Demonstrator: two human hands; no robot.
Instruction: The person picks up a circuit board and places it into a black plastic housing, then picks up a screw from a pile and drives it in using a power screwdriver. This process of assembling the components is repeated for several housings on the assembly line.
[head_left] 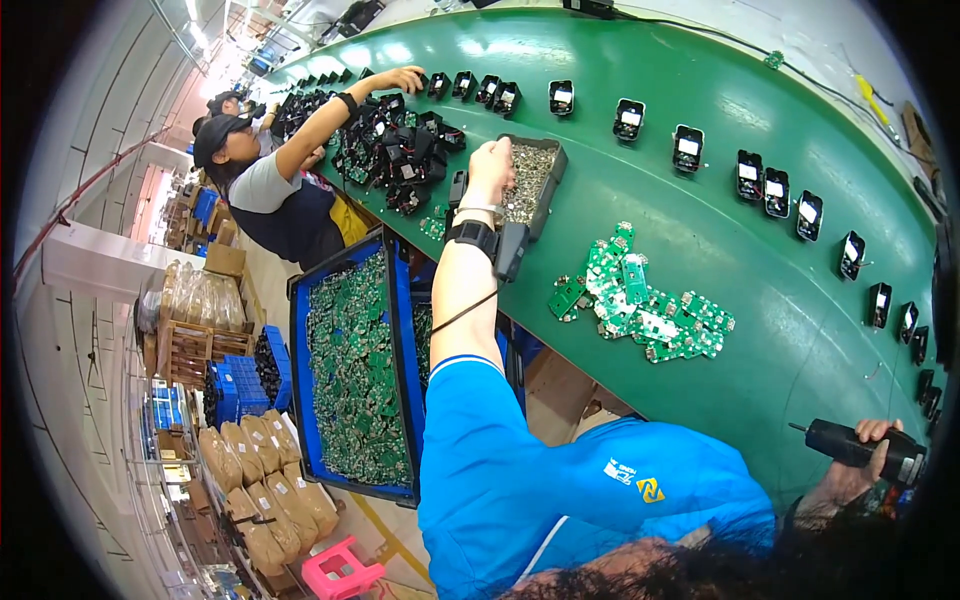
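Observation:
My left hand (489, 172) reaches over the near left side of a dark tray (548, 190) filled with small metal parts (530, 165), too small to make out singly. Its fingers curl down, closed, and what they pinch, if anything, is hidden. At the lower right, my right hand (872, 455) is wrapped round a black electric screwdriver (835, 441), its thin bit pointing left. Between the hands, a loose pile of green circuit boards (640, 300) lies on the green table (770, 320). Beyond it, small black housings (687, 148) with white parts inside form a curved row.
A blue crate (303, 400) of green boards stands left of the table. A heap of black parts (400, 155) lies farther left, where a co-worker (270, 170) stretches a hand (400, 79) toward the housings. A cable (700, 38) runs along the far edge. A pink stool (340, 570) stands below.

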